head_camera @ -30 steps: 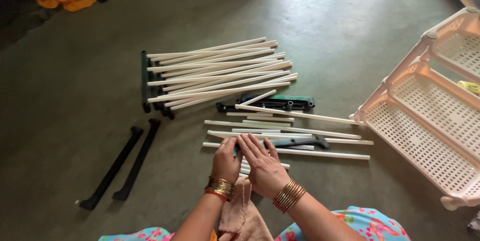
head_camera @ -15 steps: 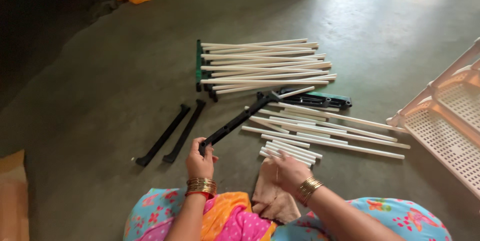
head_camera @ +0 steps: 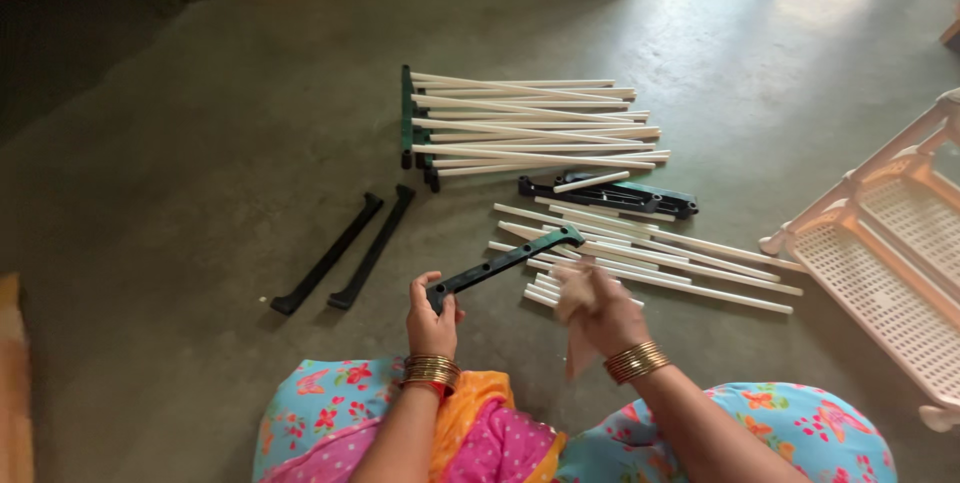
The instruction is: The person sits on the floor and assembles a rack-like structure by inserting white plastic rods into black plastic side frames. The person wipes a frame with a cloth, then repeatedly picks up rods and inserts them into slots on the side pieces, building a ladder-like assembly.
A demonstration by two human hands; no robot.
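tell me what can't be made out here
Head view, the only one:
- Right hand: motion-blurred, so its grip on the cloth is unclear.
- Rack: cut off by the right edge.
- Bar: near end hidden in the left hand.

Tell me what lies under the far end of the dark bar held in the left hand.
The dark bar, gripped by the left hand, has its far end over loose white rods lying on the floor. The right hand holds a cloth that covers the nearest rod ends.
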